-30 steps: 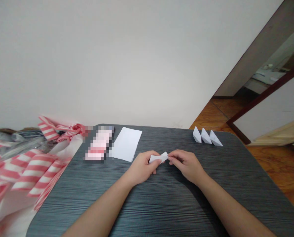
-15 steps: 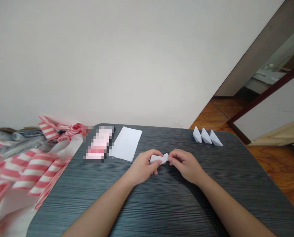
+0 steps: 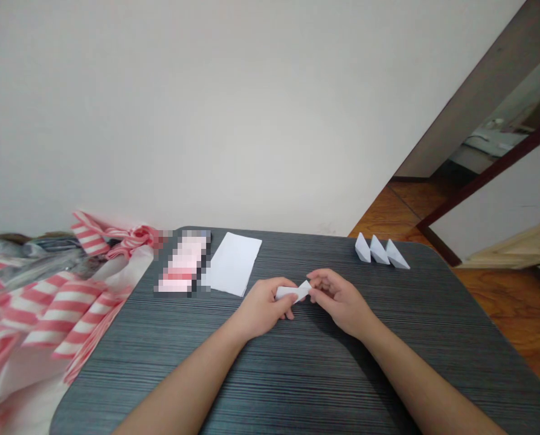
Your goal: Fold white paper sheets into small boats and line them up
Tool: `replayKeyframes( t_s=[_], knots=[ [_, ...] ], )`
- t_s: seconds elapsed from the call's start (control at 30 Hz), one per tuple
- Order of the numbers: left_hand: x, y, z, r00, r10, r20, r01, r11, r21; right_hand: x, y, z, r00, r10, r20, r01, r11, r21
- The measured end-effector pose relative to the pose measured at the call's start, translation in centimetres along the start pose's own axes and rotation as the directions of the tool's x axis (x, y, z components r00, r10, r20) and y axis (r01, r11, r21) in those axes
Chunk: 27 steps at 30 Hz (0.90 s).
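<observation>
A small piece of folded white paper (image 3: 287,293) is pinched in my left hand (image 3: 263,308), the thumb lying on top and the other fingers partly hidden beneath. The paper's right end rises in a pointed flap. My right hand (image 3: 340,302) is beside that flap, with thumb and index finger apart. Its thumb tip is at the paper's edge; whether it touches, I cannot make out. Three folded white paper shapes (image 3: 379,250) with pointed tops stand in a row at the back right.
A stack of white paper sheets (image 3: 234,263) lies at the back left of the dark wood-grain table (image 3: 261,374). Beside it is a blurred-out pink and white item (image 3: 182,263). Red-and-white striped cloth (image 3: 64,311) is heaped left of the table. A pale wall (image 3: 234,109) rises behind.
My right index finger has lifted away from the thumb, so the fingers have come off the paper's tip. The right-end flap now shows more fully. My left hand keeps its grip.
</observation>
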<state>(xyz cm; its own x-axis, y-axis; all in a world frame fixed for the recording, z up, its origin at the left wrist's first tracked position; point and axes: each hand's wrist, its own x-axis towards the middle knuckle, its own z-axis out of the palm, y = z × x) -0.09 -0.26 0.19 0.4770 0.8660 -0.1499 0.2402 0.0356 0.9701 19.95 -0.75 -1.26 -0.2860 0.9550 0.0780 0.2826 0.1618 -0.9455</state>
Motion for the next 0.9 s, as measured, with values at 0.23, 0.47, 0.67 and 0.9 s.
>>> replayKeyframes(
  t_s=[0.23, 0.47, 0.67, 0.9],
  knots=[
    [-0.2, 0.5, -0.2, 1.000, -0.010, 0.002, 0.010, 1.000, -0.010, 0.0, 0.0, -0.2, 0.994, 0.091, 0.059, -0.090, 0.996, -0.026],
    [0.0, 0.2, -0.3, 0.999, -0.040, 0.031, 0.043, 0.994, -0.097, -0.1, -1.0, -0.2, 0.998, -0.042, 0.045, 0.049, 0.988, -0.148],
    [0.2, 0.1, -0.4, 0.999, -0.026, 0.044, 0.035, 0.975, -0.218, -0.2, -1.6, -0.5, 0.967, -0.238, 0.093, 0.251, 0.951, -0.181],
    [0.2, 0.0, -0.4, 0.998, -0.023, 0.065, 0.038, 0.970, -0.239, -0.3, -1.1, -0.6, 0.944, -0.310, 0.115, 0.325, 0.934, -0.149]
  ],
)
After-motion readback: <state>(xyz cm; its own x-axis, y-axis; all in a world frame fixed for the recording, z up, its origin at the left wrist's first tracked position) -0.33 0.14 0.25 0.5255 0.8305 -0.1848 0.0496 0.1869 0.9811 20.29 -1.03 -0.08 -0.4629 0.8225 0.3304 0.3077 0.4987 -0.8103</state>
